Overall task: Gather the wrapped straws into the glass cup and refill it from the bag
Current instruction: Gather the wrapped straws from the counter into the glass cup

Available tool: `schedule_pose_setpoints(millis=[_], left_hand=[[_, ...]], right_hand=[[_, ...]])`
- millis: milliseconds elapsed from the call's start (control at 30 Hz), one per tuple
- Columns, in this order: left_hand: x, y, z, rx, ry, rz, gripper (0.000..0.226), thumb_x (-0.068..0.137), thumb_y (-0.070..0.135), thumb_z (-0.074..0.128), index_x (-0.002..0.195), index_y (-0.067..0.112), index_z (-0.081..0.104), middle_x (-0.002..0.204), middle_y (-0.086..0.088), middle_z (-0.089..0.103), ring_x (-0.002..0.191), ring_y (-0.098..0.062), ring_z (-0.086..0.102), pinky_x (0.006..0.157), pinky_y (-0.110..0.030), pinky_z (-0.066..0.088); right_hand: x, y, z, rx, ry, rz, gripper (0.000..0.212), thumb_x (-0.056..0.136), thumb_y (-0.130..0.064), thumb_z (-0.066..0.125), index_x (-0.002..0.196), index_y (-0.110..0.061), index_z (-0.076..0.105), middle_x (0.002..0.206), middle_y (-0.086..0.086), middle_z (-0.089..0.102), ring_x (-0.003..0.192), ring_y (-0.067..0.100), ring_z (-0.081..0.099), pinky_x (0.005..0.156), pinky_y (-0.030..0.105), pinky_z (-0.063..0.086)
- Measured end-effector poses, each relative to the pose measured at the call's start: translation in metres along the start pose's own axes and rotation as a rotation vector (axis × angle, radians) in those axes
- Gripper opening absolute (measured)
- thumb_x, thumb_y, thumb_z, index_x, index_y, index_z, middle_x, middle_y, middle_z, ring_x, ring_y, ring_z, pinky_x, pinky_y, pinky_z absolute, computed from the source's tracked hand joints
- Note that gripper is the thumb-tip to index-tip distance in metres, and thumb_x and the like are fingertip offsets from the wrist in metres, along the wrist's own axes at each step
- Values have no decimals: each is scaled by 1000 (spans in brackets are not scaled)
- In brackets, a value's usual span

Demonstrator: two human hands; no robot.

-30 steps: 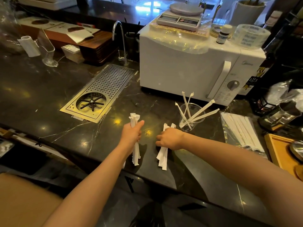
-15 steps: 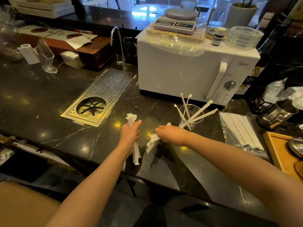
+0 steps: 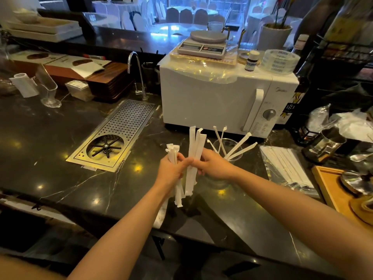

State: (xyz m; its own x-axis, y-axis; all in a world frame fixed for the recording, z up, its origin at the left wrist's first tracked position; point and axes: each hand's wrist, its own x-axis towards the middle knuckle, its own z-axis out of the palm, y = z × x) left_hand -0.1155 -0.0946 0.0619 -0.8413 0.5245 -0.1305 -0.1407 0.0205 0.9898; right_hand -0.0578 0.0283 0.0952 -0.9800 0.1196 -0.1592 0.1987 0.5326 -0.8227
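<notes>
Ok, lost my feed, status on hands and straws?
Left hand and right hand each grip wrapped straws. Glass cup holds a few. Bag untouched. Nothing blocking.

We see a dark marble counter (image 3: 50, 138) with a white microwave (image 3: 212, 98); behind it, covered chairs (image 3: 129, 21) around tables in blue window light.

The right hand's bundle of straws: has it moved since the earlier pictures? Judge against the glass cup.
Yes. The straws in the right hand have come up off the counter, now upright beside the glass cup, meeting the left hand.
</notes>
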Motion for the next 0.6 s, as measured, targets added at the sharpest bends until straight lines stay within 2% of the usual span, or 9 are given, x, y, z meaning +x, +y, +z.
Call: schedule_pose_setpoints(millis=[67, 133, 200, 300, 433, 533, 600], left_hand=[[1, 1, 4, 11, -41, 20, 13, 79, 13, 65, 83, 5, 56, 79, -8, 62, 69, -18, 65, 58, -18, 55], [2, 1, 9, -11, -69, 48, 19, 76, 10, 68, 90, 3, 57, 82, -8, 65, 66, -17, 70, 61, -24, 59], [4, 1, 13, 1, -54, 74, 25, 74, 10, 70, 95, 6, 57, 83, -5, 65, 70, -15, 68, 67, -26, 59], [8, 2, 19, 20, -37, 94, 34, 74, 10, 70, 104, 4, 56, 84, -1, 63, 79, -15, 64, 64, -19, 56], [10, 2, 28, -4, -29, 61, 13, 79, 13, 65, 89, 14, 58, 79, 1, 62, 77, -16, 63, 70, -27, 55], [12, -1, 34, -54, -46, -2, 8, 81, 17, 64, 88, 15, 60, 80, -3, 64, 81, -23, 64, 74, -38, 56], [13, -1, 37, -95, -62, -40, 4, 82, 19, 64, 81, 21, 60, 78, -4, 65, 78, -23, 67, 69, -40, 58]], right_hand=[[-3, -2, 1, -11, -6, -20, 10, 93, -27, 47, 99, -19, 49, 74, -11, 51, 61, 4, 52, 54, 11, 46], [-5, -1, 4, -18, 0, -25, 7, 93, -23, 47, 99, -21, 47, 73, -11, 51, 60, 5, 51, 57, 13, 47], [-6, 0, 6, -39, 16, -15, 9, 93, -21, 47, 102, -21, 48, 72, -11, 50, 60, 6, 50, 59, 15, 46], [-6, 4, 8, -78, 46, 14, 19, 92, -19, 48, 109, -12, 52, 70, -12, 50, 59, 5, 51, 59, 15, 46], [-7, 7, 8, -115, 66, 81, 27, 92, -20, 47, 112, -2, 53, 68, -5, 54, 62, 7, 56, 62, 17, 48], [-7, 11, 8, -123, 81, 87, 28, 93, -22, 46, 110, -2, 56, 96, 17, 66, 87, 28, 66, 80, 33, 55], [-6, 14, 8, -111, 98, 82, 27, 93, -22, 46, 111, -4, 56, 105, 20, 65, 94, 31, 65, 83, 36, 54]])
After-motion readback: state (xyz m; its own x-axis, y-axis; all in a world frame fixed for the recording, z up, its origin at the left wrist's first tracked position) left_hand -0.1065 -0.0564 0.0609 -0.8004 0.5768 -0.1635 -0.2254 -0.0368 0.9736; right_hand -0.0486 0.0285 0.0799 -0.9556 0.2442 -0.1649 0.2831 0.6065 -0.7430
